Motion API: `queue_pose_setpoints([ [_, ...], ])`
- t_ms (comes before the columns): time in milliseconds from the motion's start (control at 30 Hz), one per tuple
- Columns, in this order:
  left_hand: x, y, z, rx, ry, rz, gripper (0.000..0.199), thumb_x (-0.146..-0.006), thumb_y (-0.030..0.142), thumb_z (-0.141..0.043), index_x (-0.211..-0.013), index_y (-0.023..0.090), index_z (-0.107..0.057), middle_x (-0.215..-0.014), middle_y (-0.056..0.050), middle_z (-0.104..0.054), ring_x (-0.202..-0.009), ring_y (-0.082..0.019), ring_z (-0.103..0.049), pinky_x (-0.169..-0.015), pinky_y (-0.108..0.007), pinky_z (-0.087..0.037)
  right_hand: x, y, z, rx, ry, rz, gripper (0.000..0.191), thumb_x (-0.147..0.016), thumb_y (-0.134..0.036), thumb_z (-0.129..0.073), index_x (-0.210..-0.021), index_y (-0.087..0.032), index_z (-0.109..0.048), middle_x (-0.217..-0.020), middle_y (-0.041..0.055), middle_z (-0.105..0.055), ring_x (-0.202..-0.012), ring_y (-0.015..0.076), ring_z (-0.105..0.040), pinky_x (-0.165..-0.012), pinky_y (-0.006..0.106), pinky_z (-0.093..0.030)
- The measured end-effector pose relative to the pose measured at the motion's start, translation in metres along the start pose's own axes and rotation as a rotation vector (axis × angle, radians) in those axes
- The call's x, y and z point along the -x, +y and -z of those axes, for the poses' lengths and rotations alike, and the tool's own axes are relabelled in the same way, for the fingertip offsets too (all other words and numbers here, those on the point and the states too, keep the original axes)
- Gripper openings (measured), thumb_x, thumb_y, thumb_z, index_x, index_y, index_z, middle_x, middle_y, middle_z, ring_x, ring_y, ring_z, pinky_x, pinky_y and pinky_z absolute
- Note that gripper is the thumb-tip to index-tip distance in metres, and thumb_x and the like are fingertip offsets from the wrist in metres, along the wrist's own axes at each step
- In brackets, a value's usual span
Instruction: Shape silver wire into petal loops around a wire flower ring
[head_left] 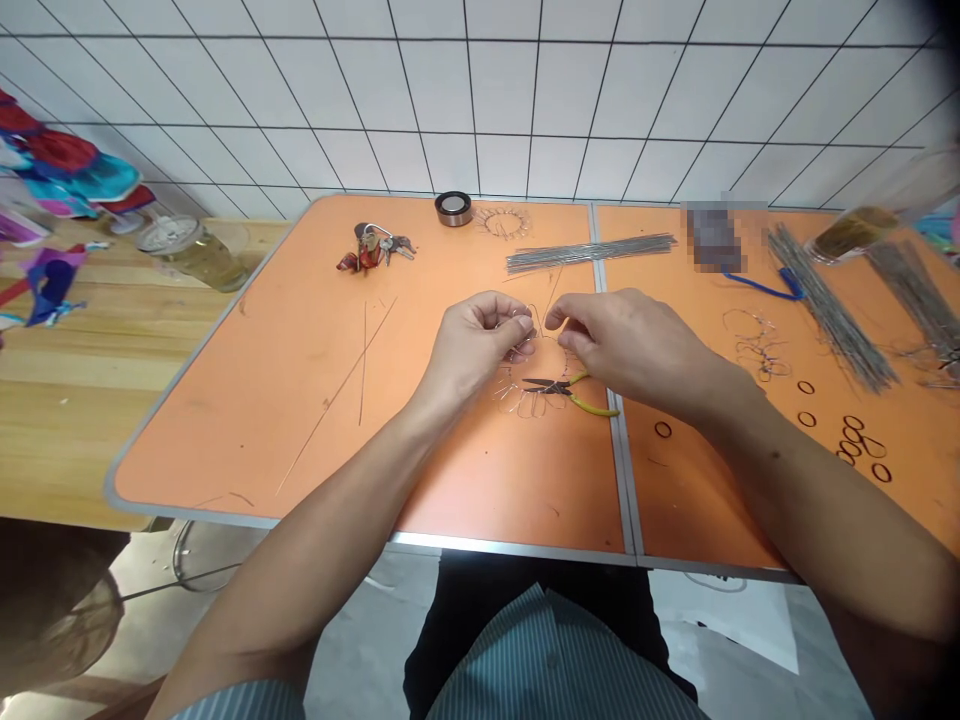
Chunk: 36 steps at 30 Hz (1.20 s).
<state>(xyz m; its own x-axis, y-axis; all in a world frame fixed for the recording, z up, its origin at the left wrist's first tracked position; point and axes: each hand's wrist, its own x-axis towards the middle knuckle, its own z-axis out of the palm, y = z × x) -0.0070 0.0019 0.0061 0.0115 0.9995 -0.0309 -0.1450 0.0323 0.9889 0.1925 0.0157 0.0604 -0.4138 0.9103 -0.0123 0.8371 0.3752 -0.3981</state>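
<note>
My left hand (484, 335) is closed in a pinch on thin bent wire (534, 318). My right hand (630, 335) is just to the right, its fingers curled toward the same wire; whatever is between its fingertips is too fine to make out. Below both hands, a ring of looped wire (531, 405) lies on the orange table (480, 480). Pliers (551, 386) with yellow handles rest over this ring, jaws pointing left, partly under my right hand.
Straight wires (592, 252) lie bundled behind my hands, with another bundle (832, 305) at right. Two single wires (364, 360) cross at left. Tape (454, 208), keys (375, 247), a wire ring (502, 222), small dark rings (853, 437) and jars (191, 250) are around. A metal seam (622, 470) divides the table.
</note>
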Motion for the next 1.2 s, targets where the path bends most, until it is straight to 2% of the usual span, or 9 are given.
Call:
queue_pose_setpoints([
  [100,-0.003,-0.002,0.002,0.030,-0.009,0.034,0.020,-0.077,0.028,-0.089,-0.083,0.018,-0.073,-0.072,0.000,-0.073,-0.063,-0.013,-0.071,-0.062,-0.024,-0.055,-0.006,0.003,-0.003,-0.170,-0.052,0.030,0.008,-0.096,-0.029,-0.073,-0.098,-0.025,-0.080,-0.081,0.0020,-0.074,-0.074,0.0206,-0.063,-0.068,0.034,-0.035],
  [233,-0.003,-0.004,0.003,0.012,-0.022,0.037,0.026,-0.076,0.032,-0.094,-0.085,0.019,-0.074,-0.075,-0.001,-0.074,-0.065,-0.013,-0.072,-0.063,-0.024,-0.055,-0.012,0.003,-0.003,-0.267,-0.049,-0.004,0.010,-0.094,-0.027,-0.073,-0.086,-0.022,-0.079,-0.080,0.0026,-0.076,-0.071,0.0191,-0.065,-0.066,0.035,-0.038],
  [367,0.000,-0.001,0.001,-0.040,-0.095,0.020,0.030,-0.077,0.038,-0.097,-0.081,0.018,-0.074,-0.075,-0.003,-0.074,-0.066,-0.013,-0.069,-0.066,-0.025,-0.056,-0.011,0.002,0.000,-0.303,-0.040,-0.014,0.013,-0.093,-0.028,-0.073,-0.082,-0.022,-0.078,-0.074,0.0022,-0.074,-0.067,0.0185,-0.063,-0.063,0.035,-0.039],
  [467,0.000,0.001,0.003,-0.001,-0.170,0.044,0.035,-0.077,0.042,-0.099,-0.077,0.017,-0.075,-0.076,-0.005,-0.076,-0.067,-0.012,-0.067,-0.067,-0.025,-0.055,-0.010,0.003,0.005,-0.360,-0.087,-0.001,0.012,-0.092,-0.027,-0.073,-0.082,-0.022,-0.077,-0.071,0.0009,-0.072,-0.064,0.0173,-0.061,-0.060,0.034,-0.039],
  [633,-0.004,0.000,0.008,0.088,-0.244,0.104,0.032,-0.077,0.038,-0.098,-0.078,0.016,-0.076,-0.081,-0.006,-0.078,-0.067,-0.012,-0.068,-0.067,-0.025,-0.056,-0.009,0.001,0.010,-0.466,-0.143,-0.014,0.009,-0.091,-0.022,-0.074,-0.083,-0.022,-0.076,-0.071,0.0009,-0.073,-0.064,0.0167,-0.061,-0.058,0.033,-0.039],
  [833,-0.004,-0.001,0.006,-0.003,-0.174,0.031,0.029,-0.080,0.038,-0.095,-0.080,0.016,-0.075,-0.077,-0.005,-0.076,-0.065,-0.012,-0.066,-0.065,-0.024,-0.053,-0.010,0.002,0.002,-0.393,-0.051,-0.056,0.007,-0.091,-0.023,-0.075,-0.084,-0.023,-0.075,-0.075,0.0011,-0.074,-0.069,0.0187,-0.066,-0.061,0.034,-0.042],
  [1033,-0.003,0.000,0.004,-0.029,-0.145,-0.001,0.026,-0.077,0.036,-0.094,-0.085,0.017,-0.078,-0.069,-0.001,-0.070,-0.064,-0.011,-0.062,-0.065,-0.024,-0.051,-0.011,0.000,0.000,-0.355,-0.020,-0.067,0.006,-0.094,-0.024,-0.073,-0.088,-0.023,-0.073,-0.077,0.0016,-0.075,-0.068,0.0184,-0.067,-0.059,0.033,-0.042],
  [1200,-0.002,-0.001,0.002,-0.075,-0.117,-0.026,0.020,-0.077,0.032,-0.090,-0.078,0.018,-0.075,-0.066,0.000,-0.068,-0.061,-0.010,-0.059,-0.062,-0.024,-0.048,-0.009,-0.004,0.001,-0.328,-0.014,-0.065,0.006,-0.094,-0.023,-0.072,-0.088,-0.023,-0.073,-0.076,0.0018,-0.075,-0.066,0.0181,-0.066,-0.058,0.033,-0.041],
])
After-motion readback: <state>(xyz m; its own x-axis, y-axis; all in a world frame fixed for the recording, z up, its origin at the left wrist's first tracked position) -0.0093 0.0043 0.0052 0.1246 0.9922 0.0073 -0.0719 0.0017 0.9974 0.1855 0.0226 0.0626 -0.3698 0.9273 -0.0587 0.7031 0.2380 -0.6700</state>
